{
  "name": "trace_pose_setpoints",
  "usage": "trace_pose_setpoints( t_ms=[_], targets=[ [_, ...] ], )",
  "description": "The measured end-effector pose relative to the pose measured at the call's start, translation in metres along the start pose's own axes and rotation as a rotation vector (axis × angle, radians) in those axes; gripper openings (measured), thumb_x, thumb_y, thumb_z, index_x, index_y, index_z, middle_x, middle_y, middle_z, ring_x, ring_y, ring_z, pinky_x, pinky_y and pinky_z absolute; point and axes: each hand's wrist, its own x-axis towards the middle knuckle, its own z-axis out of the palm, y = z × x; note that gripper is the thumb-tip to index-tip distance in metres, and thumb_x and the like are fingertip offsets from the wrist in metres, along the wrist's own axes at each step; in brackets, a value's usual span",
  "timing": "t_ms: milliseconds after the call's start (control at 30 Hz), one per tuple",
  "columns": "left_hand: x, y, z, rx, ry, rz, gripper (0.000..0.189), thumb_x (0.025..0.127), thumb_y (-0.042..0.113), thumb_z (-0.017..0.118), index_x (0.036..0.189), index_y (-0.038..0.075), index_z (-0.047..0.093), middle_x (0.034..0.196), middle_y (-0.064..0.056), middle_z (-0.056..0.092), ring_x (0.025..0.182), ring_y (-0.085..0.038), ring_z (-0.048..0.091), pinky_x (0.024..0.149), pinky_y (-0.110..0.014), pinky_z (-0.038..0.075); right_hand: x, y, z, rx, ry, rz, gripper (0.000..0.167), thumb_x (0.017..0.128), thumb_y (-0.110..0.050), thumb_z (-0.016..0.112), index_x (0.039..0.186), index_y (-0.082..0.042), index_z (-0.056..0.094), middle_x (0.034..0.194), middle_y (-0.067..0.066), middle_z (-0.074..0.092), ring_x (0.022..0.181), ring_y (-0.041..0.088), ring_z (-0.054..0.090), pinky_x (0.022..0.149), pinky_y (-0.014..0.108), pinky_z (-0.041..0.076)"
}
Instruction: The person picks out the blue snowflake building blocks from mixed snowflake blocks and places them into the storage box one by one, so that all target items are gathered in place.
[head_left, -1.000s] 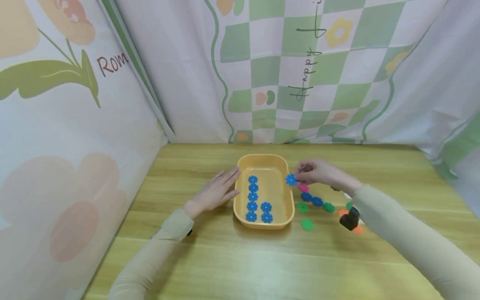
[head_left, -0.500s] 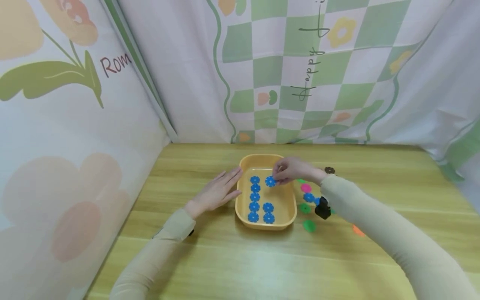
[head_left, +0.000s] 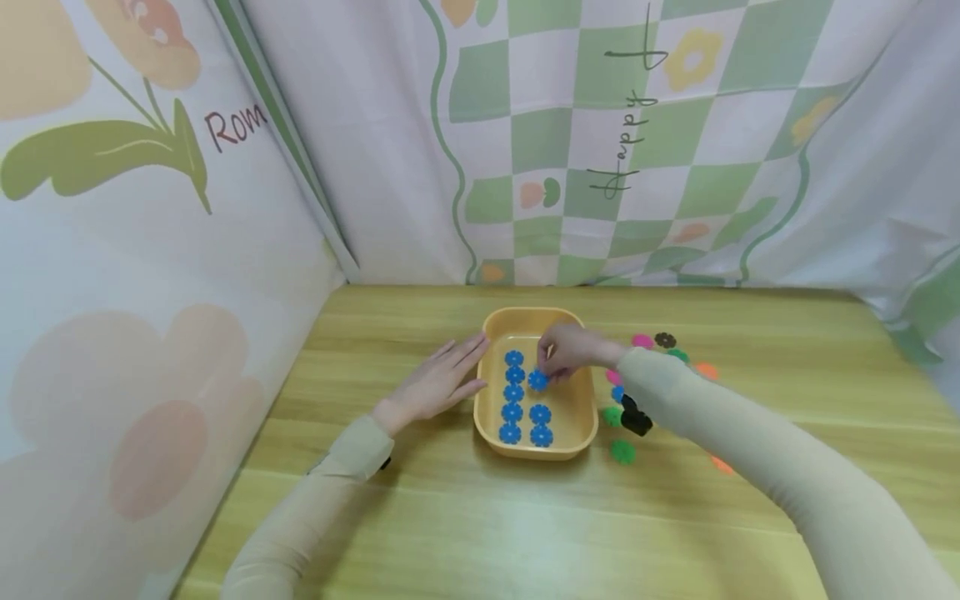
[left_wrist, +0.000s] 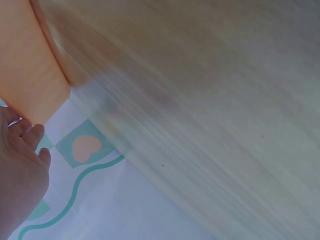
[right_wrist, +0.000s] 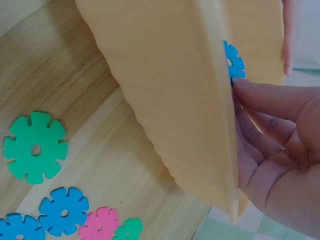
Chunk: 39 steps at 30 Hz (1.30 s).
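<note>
A yellow tray (head_left: 573, 429) stands on the wooden table. Inside it, several blue notched discs form a longer column on the left, and two blue discs (head_left: 541, 425) lie at the lower right. My right hand (head_left: 573, 348) reaches over the tray's right rim and pinches another blue disc (head_left: 537, 380) between thumb and fingers, above those two. In the right wrist view, the tray's side wall (right_wrist: 170, 90) hides part of that pinched disc (right_wrist: 233, 61). My left hand (head_left: 431, 385) has its fingers straight, with the fingertips against the tray's left rim.
Right of the tray lie loose notched discs: green (head_left: 622, 452), pink (head_left: 642, 342), brown (head_left: 665, 340) and orange (head_left: 706, 371), some partly behind the right forearm. A blue loose disc (right_wrist: 63, 211) shows in the right wrist view. A printed curtain (head_left: 540, 150) hangs behind the table.
My right hand has carried the blue disc leftward from outside the right rim into the tray, then nearer the two lower-right discs. The left hand keeps its place at the rim.
</note>
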Motion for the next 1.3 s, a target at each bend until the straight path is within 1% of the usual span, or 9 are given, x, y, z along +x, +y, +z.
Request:
trace_pose_setpoints(
  t_ms=[133,233,400,567,900,1000,1067,1167,1300],
  targets=[
    [0.001,0.000,0.000,0.012,-0.004,-0.001,0.070,0.106,0.050,0.034,0.160,0.011,0.012,0.168,-0.008,0.015,0.154,-0.026,0.023,0.127,-0.049,0.022,0.004,-0.002,0.005,-0.064,-0.004,0.032,0.006,0.090,-0.001,0.063,0.086,0.000,0.068,0.077,0.010,0.074,0.066,0.016,0.073,0.063,0.025,0.062],
    [0.002,0.001,-0.001,0.010,-0.014,-0.007,0.070,0.106,0.051,0.033,0.160,0.012,0.012,0.168,-0.007,0.014,0.155,-0.025,0.022,0.127,-0.049,0.021,0.007,-0.002,0.007,-0.093,-0.012,0.051,0.006,0.090,-0.002,0.065,0.085,-0.002,0.068,0.077,0.008,0.074,0.065,0.014,0.072,0.061,0.022,0.060],
    [0.002,0.003,-0.003,0.001,-0.030,-0.014,0.070,0.106,0.051,0.033,0.160,0.012,0.011,0.168,-0.007,0.013,0.155,-0.024,0.020,0.128,-0.048,0.020,0.007,-0.003,0.010,-0.117,-0.031,0.048,0.006,0.089,-0.001,0.064,0.084,-0.003,0.068,0.074,0.008,0.074,0.061,0.010,0.069,0.058,0.020,0.058],
    [0.002,0.004,-0.004,-0.011,-0.032,-0.020,0.070,0.106,0.051,0.033,0.160,0.012,0.011,0.168,-0.007,0.013,0.155,-0.026,0.022,0.128,-0.049,0.020,0.005,-0.005,0.012,-0.126,-0.039,0.044,0.008,0.088,0.000,0.064,0.082,-0.004,0.068,0.073,0.008,0.073,0.059,0.009,0.066,0.055,0.018,0.055],
    [0.002,0.004,-0.004,-0.008,-0.027,-0.020,0.070,0.106,0.051,0.033,0.160,0.012,0.012,0.168,-0.006,0.013,0.155,-0.023,0.020,0.128,-0.048,0.020,0.004,-0.003,0.013,-0.153,-0.038,0.075,0.008,0.089,-0.003,0.065,0.083,-0.005,0.069,0.078,0.007,0.072,0.067,0.013,0.067,0.059,0.019,0.055],
    [0.002,0.004,-0.003,-0.004,-0.028,-0.021,0.070,0.106,0.051,0.033,0.160,0.013,0.011,0.168,-0.006,0.012,0.155,-0.024,0.020,0.128,-0.048,0.020,0.003,-0.004,0.011,-0.158,-0.028,0.062,0.005,0.088,-0.003,0.066,0.086,-0.003,0.070,0.079,0.007,0.072,0.069,0.013,0.066,0.061,0.020,0.056],
    [0.001,0.004,-0.003,0.001,-0.030,-0.021,0.070,0.106,0.051,0.032,0.160,0.012,0.011,0.168,-0.006,0.012,0.155,-0.024,0.020,0.128,-0.048,0.020,0.002,-0.005,0.009,-0.158,-0.012,0.031,0.005,0.086,-0.001,0.065,0.087,-0.001,0.070,0.079,0.009,0.072,0.069,0.014,0.066,0.062,0.022,0.057],
    [0.001,0.003,-0.003,-0.008,-0.032,-0.025,0.070,0.106,0.051,0.032,0.160,0.013,0.011,0.168,-0.006,0.012,0.155,-0.024,0.020,0.128,-0.048,0.019,-0.003,-0.006,0.004,-0.127,0.015,-0.015,0.004,0.085,0.001,0.064,0.086,0.001,0.068,0.079,0.010,0.071,0.069,0.016,0.068,0.065,0.027,0.060],
    [0.000,0.004,-0.002,-0.008,-0.031,-0.023,0.070,0.106,0.051,0.032,0.160,0.012,0.010,0.168,-0.007,0.012,0.155,-0.026,0.021,0.128,-0.049,0.019,-0.014,-0.008,-0.006,-0.090,0.045,-0.061,0.003,0.088,0.001,0.064,0.086,0.001,0.065,0.081,0.012,0.070,0.071,0.017,0.068,0.068,0.029,0.062]
  ],
)
